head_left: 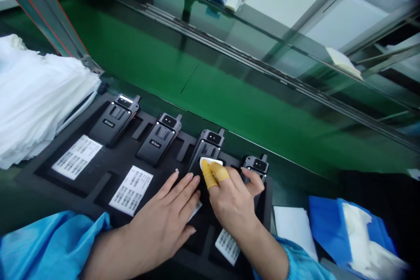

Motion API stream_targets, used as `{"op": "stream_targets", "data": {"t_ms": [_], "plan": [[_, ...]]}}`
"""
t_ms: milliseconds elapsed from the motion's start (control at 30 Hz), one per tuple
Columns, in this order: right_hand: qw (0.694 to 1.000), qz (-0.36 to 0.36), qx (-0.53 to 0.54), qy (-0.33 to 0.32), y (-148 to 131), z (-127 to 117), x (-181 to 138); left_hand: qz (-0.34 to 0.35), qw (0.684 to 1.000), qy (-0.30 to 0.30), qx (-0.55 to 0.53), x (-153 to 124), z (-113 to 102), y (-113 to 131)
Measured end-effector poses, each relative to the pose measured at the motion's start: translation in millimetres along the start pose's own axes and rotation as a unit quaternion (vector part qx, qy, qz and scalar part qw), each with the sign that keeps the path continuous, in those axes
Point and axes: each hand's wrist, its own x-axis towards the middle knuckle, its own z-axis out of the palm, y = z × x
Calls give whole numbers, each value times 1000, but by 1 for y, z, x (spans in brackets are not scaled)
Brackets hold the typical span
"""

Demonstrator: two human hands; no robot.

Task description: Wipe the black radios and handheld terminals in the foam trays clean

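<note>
We look down on a black foam tray (pixel 98 170) that runs across the lower left and middle of the frame, with four black handheld radios lying in its slots in a slanting row. Our right hand (pixel 234 201) sits at lower centre, not closed around anything: its first two fingers, capped in yellow finger cots (pixel 213 173), stretch forward and press a small white patch (pixel 210 161) flat against the back of the third radio (pixel 210 142), while the thumb reaches right and touches the fourth radio (pixel 256 165). We cannot tell whether the patch is a sticker or a bit of wipe. Our left hand (pixel 167 218) lies open just left of it – palm down, fingers spread, resting on the tray beside the lower end of the third radio and covering part of a barcode sheet. The first radio (pixel 114 119) and the second radio (pixel 159 138) lie untouched further left, each marked Riton, each with a barcode label (pixel 77 156) in the recess below it. A stack of white cloths (pixel 33 100) fills the left edge, touching the tray's corner. Beyond the tray runs a green conveyor belt (pixel 229 100). At lower right lie a white sheet (pixel 293 229) and a blue packet (pixel 331 227) with white wipes showing – both well apart from our hands
</note>
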Motion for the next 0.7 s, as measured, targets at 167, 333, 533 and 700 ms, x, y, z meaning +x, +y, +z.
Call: {"op": "stream_targets", "data": {"t_ms": [167,333,533,700], "plan": [[1000,-5,0,6,-9,6,10,0,1000,18,15,0,0,0],[1000,20,-23,-7,2,-1,-9,2,1000,16,15,0,-1,-1],[998,44,-47,16,0,-5,-10,2,1000,15,18,0,-1,0],[1000,1,5,7,-12,4,1,1,1000,15,19,1,0,0]]}}
